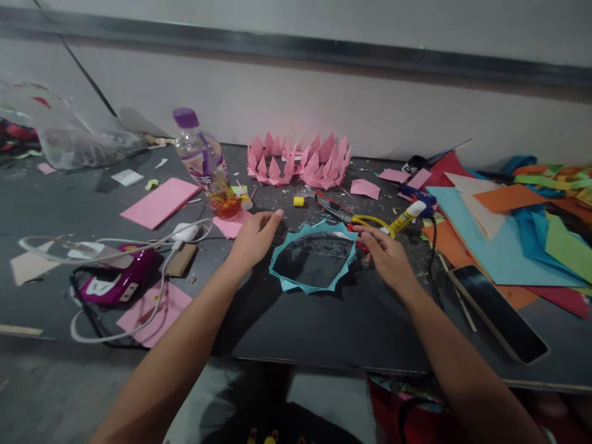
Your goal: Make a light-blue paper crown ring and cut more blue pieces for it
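Note:
A teal paper crown [276, 254], a ring with a zigzag of points, lies in front of me on the dark table. My right hand [383, 251] is at its right side, thumb and fingertips pinching the rim. Left of the crown, my left hand [257, 239] hovers apart from it, thumb stretched out and holding nothing; its other fingers are partly hidden. Just behind the crown are a box cutter [333, 207], yellow-handled scissors [370, 220] and a glue stick [407, 216] with its yellow cap [298, 201] off.
Pink paper crowns [324, 163] stand by the wall. A purple-capped bottle [203, 160] is left of them. Purple power strip [115, 277] and white cables lie at left. On the right are a phone [499, 311], a blue glue gun [420, 196] and coloured paper sheets [481, 228].

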`<state>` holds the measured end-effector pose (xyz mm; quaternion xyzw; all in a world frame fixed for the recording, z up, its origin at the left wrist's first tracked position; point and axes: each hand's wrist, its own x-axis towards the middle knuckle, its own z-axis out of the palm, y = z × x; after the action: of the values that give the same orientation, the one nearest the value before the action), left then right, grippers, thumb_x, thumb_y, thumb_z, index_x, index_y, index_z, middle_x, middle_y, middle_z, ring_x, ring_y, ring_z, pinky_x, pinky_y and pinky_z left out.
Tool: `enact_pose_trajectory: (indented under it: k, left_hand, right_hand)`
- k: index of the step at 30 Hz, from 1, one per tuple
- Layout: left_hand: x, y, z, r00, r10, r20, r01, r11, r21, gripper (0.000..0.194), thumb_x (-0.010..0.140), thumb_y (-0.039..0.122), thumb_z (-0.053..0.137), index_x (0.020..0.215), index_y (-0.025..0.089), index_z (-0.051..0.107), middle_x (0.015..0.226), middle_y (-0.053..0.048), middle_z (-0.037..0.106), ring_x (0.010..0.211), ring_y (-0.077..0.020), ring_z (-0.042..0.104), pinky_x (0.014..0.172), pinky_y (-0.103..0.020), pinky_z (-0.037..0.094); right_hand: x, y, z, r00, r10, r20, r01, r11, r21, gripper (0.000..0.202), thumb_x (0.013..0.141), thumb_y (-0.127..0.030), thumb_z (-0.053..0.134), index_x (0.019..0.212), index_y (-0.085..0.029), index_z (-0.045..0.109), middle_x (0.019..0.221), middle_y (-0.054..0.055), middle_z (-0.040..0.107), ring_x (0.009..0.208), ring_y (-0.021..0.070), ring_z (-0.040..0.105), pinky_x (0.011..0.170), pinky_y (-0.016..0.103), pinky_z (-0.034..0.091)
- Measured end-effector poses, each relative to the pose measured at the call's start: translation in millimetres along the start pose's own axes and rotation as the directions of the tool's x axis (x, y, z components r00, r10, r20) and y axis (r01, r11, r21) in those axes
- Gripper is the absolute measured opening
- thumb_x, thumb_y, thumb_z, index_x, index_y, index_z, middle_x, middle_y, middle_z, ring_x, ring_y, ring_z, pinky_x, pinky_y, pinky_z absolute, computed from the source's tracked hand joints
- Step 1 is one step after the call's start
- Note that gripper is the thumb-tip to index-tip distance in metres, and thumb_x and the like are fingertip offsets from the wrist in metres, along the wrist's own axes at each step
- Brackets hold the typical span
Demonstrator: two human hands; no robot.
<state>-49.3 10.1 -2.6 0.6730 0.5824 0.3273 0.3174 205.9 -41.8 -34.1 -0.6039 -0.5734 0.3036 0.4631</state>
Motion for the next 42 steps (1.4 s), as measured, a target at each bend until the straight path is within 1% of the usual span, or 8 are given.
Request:
enact_pose_trajectory:
  k: [4,7,13,19,26,31,36,42]
  left_hand:
    - [1.7,-1.4,0.8,0.999,0.041,-0.026,-0.042,0.998,-0.039,0.032,0.084,0.044,0.045,0.085,0.017,0.063,0.087,-0.007,0.066,0.079,-0.0207,0.058,0.071,-0.030,0.041]
    - [1.3,-2.5,1.8,0.998,0.027,0.064,-0.023,0.998,-0.054,0.031,0.081,0.042,0.049,0.091,0.017,0.063,0.088,-0.007,0.066,0.073,-0.0196,0.058,0.067,-0.030,0.042]
    - [-0.2,-7.5,5.2,0.977,0.006,0.215,-0.005,1.000,-0.006,0.035,0.069,0.036,0.062,0.097,0.015,0.064,0.095,-0.009,0.065,0.070,-0.0175,0.056,0.065,-0.030,0.043]
    - [0.5,-13.5,8.6,0.960,0.028,0.280,-0.015,0.999,-0.047,0.034,0.070,0.023,0.055,0.102,0.016,0.062,0.104,-0.008,0.065,0.057,-0.0117,0.056,0.062,-0.028,0.046]
    - [0.6,-11.2,7.8,0.975,0.180,0.131,-0.194,0.975,0.106,0.036,0.069,0.012,0.045,0.099,0.018,0.063,0.103,-0.007,0.066,0.083,-0.0189,0.061,0.075,-0.030,0.046]
    - [-4.1,-1.4,2.4,0.992,0.069,0.103,-0.089,0.974,0.208,0.017,0.070,0.027,0.057,0.082,0.022,0.067,0.082,-0.005,0.068,0.076,-0.0235,0.060,0.070,-0.032,0.043]
    - [-6.3,2.3,1.7,0.997,0.073,0.002,-0.073,0.985,0.158,0.029,0.068,0.046,0.064,0.084,0.021,0.066,0.084,-0.007,0.067,0.075,-0.0245,0.059,0.069,-0.034,0.043]
    - [-1.1,-12.6,8.1,0.981,0.134,0.138,-0.162,0.961,0.223,0.037,0.076,0.032,0.054,0.110,0.017,0.060,0.106,-0.011,0.063,0.080,-0.0221,0.061,0.075,-0.033,0.045]
  right_hand:
    - [0.3,-1.6,-1.7,0.997,-0.051,-0.058,0.047,0.997,-0.066,0.037,0.081,-0.050,0.053,0.099,-0.020,0.066,0.105,0.008,0.067,0.081,0.0186,0.063,0.057,0.028,0.049]
    - [0.3,-0.3,-1.2,0.996,-0.086,-0.033,0.082,0.990,-0.113,0.032,0.080,-0.046,0.055,0.096,-0.020,0.066,0.100,0.008,0.067,0.081,0.0193,0.063,0.057,0.029,0.049]
    - [-2.9,-0.7,3.7,0.977,-0.182,0.116,0.205,0.950,-0.236,0.030,0.075,-0.033,0.059,0.102,-0.020,0.064,0.104,0.010,0.065,0.088,0.0214,0.062,0.063,0.032,0.052]
    - [-9.9,-5.7,9.5,0.937,-0.190,0.292,0.246,0.955,-0.168,0.038,0.076,-0.021,0.051,0.112,-0.021,0.061,0.115,0.009,0.064,0.100,0.0216,0.062,0.081,0.037,0.052]
    - [-13.2,-9.3,5.5,0.893,-0.256,0.371,0.330,0.932,-0.150,0.045,0.071,-0.007,0.040,0.102,-0.026,0.066,0.104,0.002,0.070,0.096,0.0185,0.064,0.083,0.035,0.051]
    - [-9.5,-9.5,4.5,0.919,-0.316,0.237,0.369,0.900,-0.232,0.030,0.080,-0.019,0.047,0.102,-0.025,0.065,0.108,0.004,0.068,0.104,0.0213,0.060,0.091,0.040,0.047]
    - [-8.0,-12.8,-1.1,0.957,-0.271,0.104,0.290,0.911,-0.293,0.029,0.078,-0.036,0.057,0.104,-0.023,0.062,0.104,0.009,0.063,0.087,0.0219,0.060,0.070,0.037,0.052]
    - [-12.5,-9.4,-2.2,0.940,-0.118,0.319,0.218,0.930,-0.297,0.047,0.074,-0.033,0.061,0.119,-0.025,0.053,0.105,0.009,0.059,0.081,0.0193,0.059,0.061,0.032,0.051]
